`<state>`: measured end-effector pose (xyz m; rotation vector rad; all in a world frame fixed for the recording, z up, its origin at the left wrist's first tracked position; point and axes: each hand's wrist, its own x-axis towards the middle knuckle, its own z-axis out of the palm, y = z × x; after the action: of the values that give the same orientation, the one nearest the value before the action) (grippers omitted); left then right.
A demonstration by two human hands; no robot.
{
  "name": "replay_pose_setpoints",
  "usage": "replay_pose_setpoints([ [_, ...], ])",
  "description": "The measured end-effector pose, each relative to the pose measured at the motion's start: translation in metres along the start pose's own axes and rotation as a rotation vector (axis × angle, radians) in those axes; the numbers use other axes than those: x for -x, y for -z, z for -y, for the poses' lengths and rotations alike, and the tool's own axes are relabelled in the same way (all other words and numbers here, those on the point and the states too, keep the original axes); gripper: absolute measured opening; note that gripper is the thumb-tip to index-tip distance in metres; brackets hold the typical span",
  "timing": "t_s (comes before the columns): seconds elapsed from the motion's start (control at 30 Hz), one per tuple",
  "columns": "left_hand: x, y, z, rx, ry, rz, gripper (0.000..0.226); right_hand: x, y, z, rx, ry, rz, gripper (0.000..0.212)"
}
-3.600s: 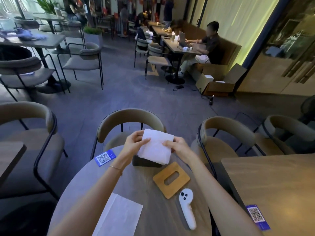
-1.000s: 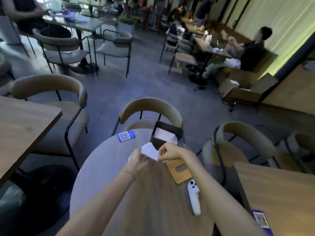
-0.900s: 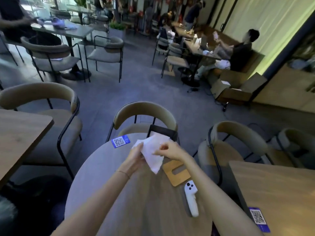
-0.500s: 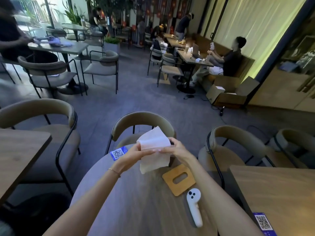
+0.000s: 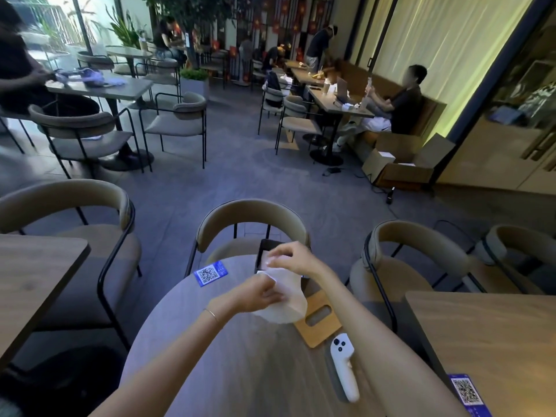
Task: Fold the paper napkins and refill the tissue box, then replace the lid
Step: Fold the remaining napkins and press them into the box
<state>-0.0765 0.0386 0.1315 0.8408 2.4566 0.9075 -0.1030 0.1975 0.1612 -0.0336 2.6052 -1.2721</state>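
A white paper napkin (image 5: 287, 299) hangs bent between both hands just above the round table (image 5: 228, 365). My left hand (image 5: 260, 293) pinches its left edge. My right hand (image 5: 290, 260) grips its top edge, over the open dark tissue box (image 5: 264, 249) at the table's far rim. Part of the box is hidden by my right hand and the napkin. The wooden lid (image 5: 319, 319) with its slot lies flat on the table, just right of the napkin and partly under it.
A white controller (image 5: 344, 367) lies right of the lid. A blue QR sticker (image 5: 210, 273) sits at the far left rim. Padded chairs (image 5: 252, 227) ring the table; wooden tables stand at left (image 5: 33, 275) and right (image 5: 481, 341). People sit farther back.
The napkin has come down from an upright hold in front of the box to a bent sheet low over the table. My right hand now sits over the box opening.
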Motion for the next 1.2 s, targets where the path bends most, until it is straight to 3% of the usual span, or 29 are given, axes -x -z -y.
replay_pose_setpoints([
  [0.1,0.002,-0.004,-0.002,-0.064,-0.017,0.064,0.037,-0.003,-0.004,-0.013,0.075,-0.075,0.107,0.031],
  [0.23,0.003,-0.007,0.001,-0.124,-0.037,0.127,0.037,0.001,-0.010,-0.025,0.103,-0.125,0.232,0.030],
  [0.47,0.007,-0.007,0.009,-0.099,0.023,0.105,0.029,0.008,-0.012,-0.030,0.007,-0.244,0.159,0.028],
  [0.73,0.008,-0.007,0.016,-0.074,0.167,0.085,0.037,0.012,-0.001,-0.039,-0.226,-0.384,-0.072,0.019],
  [0.9,0.008,-0.007,0.008,-0.070,0.160,0.137,0.034,0.013,0.000,-0.051,-0.195,-0.391,-0.007,0.047],
  [1.0,0.008,-0.007,0.004,-0.123,0.175,0.181,0.035,0.014,0.001,-0.053,-0.164,-0.369,0.036,0.039],
  [1.2,0.009,-0.009,0.002,-0.193,0.205,0.217,0.038,0.010,-0.001,-0.059,-0.223,-0.436,-0.031,0.025],
])
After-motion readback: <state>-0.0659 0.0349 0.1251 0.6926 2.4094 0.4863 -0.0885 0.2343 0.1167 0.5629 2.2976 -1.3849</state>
